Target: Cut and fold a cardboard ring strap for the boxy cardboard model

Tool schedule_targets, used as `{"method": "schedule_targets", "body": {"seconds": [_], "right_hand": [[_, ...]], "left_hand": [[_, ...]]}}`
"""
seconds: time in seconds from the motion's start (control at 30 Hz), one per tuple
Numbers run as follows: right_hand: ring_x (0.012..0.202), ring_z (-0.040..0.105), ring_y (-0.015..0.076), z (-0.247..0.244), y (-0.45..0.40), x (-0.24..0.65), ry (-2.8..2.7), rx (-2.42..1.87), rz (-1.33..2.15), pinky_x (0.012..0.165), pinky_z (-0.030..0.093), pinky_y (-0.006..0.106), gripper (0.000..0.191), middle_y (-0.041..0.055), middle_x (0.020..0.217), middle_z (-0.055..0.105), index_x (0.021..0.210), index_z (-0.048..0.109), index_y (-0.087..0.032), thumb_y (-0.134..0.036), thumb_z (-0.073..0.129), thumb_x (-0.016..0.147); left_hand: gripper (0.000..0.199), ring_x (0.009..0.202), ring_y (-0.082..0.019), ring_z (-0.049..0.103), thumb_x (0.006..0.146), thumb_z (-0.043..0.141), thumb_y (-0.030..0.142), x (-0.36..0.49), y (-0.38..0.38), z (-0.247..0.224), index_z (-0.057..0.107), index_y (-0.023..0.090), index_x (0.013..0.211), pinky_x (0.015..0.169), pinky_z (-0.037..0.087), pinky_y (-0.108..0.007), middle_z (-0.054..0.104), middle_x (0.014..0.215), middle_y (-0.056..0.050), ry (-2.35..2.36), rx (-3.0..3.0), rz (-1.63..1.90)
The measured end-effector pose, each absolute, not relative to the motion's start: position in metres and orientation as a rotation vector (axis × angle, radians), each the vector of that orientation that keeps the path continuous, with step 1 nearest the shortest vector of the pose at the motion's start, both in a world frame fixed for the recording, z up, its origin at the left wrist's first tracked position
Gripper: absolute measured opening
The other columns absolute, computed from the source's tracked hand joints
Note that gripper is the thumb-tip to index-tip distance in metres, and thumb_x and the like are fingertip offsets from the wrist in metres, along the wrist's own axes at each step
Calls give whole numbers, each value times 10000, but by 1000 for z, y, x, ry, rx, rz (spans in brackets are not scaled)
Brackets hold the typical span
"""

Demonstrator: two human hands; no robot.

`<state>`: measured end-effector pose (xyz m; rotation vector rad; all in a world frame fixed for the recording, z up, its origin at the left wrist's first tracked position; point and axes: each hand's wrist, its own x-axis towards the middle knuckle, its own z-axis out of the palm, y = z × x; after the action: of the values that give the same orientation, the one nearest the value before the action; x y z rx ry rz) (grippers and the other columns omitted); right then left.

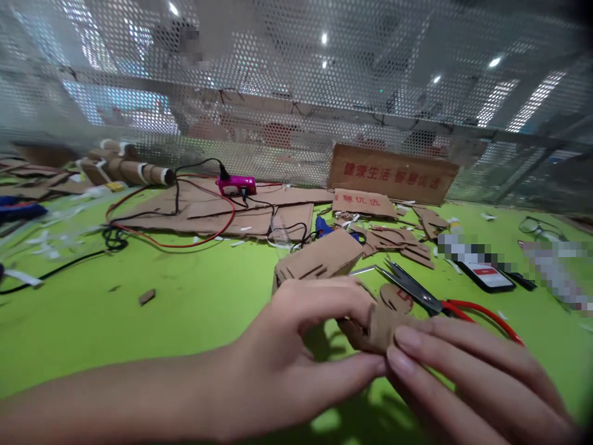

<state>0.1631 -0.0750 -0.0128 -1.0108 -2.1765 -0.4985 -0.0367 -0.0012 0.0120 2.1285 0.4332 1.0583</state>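
A small bent cardboard piece (385, 327) is held up over the green table between both hands. My left hand (306, 346) curves around its left side, fingers behind it and thumb below. The fingertips of my right hand (454, 364) press on its front and right side. Just behind my left hand sits a folded cardboard box (322, 256). Scissors with red handles (426, 296) lie with parted blades beyond my right hand, beside a round cardboard disc (396, 298).
A magenta power device (236, 185) with black and red cables rests on flat cardboard (282, 216). Farther off are a blue glue gun (324, 227), cardboard scraps (393, 241), a phone (491, 276) and glasses (542, 227). A cardboard tube model (125, 167) stands back left, near a perforated metal screen (278, 80).
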Motion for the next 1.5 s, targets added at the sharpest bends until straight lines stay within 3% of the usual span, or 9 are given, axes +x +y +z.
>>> {"method": "schedule_targets", "body": {"seconds": [0.27,0.37,0.6,0.8,1.03,1.17,1.27,1.37,1.5], "right_hand": [[878,640,253,-47,-80,238,-1868,-1464,-483,808,505,416,208,54,995,659,1023,629,-270,-211,552,839],[833,650,321,-72,-62,290,-2036,-1932,-320,718,532,476,368,198,996,648,1097,626,-114,-290,428,841],[824,637,270,-85,-44,317,-2110,-2035,-233,717,522,376,464,165,913,654,1210,583,-85,-277,439,813],[631,632,254,-80,-37,318,-2082,-2125,-179,532,476,346,433,131,787,678,1161,616,-128,-167,388,795],[1128,580,245,-78,-54,313,-2152,-1951,8,924,487,349,549,120,1250,598,1290,507,-170,-358,477,775],[946,638,310,-86,-50,300,-1959,-2070,-97,795,529,448,594,170,1076,622,1243,537,-138,-244,519,658],[776,645,290,-87,-47,295,-1828,-2101,-183,648,540,426,530,150,980,599,1199,552,-151,-283,541,686],[847,627,300,-77,-59,292,-1731,-2023,-289,719,524,439,494,140,1020,577,1197,500,-183,-347,536,732],[770,654,246,-56,-88,279,-1710,-1895,-247,644,553,340,450,93,982,626,1172,440,-246,-450,542,784]], "left_hand": [[86,552,-128,598,696,668,167,-36,-23,10,646,162,779,496,518,-188,653,629,-13,694,1707,924],[129,527,-128,588,681,669,197,-32,-26,10,618,169,796,449,509,-196,634,643,-14,698,1547,873],[57,444,-62,475,702,656,168,-15,-21,12,606,157,678,417,433,-141,531,519,46,581,1471,834],[145,352,-51,345,744,605,196,-11,-17,15,657,145,619,304,296,-143,409,391,68,599,1537,885],[197,359,-63,404,730,599,258,-11,-12,14,718,152,613,306,367,-158,535,445,24,685,1577,927],[173,382,-116,524,698,599,250,-9,-13,13,716,152,615,340,464,-207,585,455,3,743,1540,948],[175,326,-94,491,693,577,214,-10,-13,13,685,158,566,276,385,-160,562,414,16,712,1561,1027],[170,303,-59,438,680,574,174,-11,-11,11,645,154,526,257,321,-123,540,400,33,699,1567,1099],[71,346,-63,484,666,628,170,-11,-10,8,674,150,615,311,399,-133,596,456,29,691,1500,1145]]}}
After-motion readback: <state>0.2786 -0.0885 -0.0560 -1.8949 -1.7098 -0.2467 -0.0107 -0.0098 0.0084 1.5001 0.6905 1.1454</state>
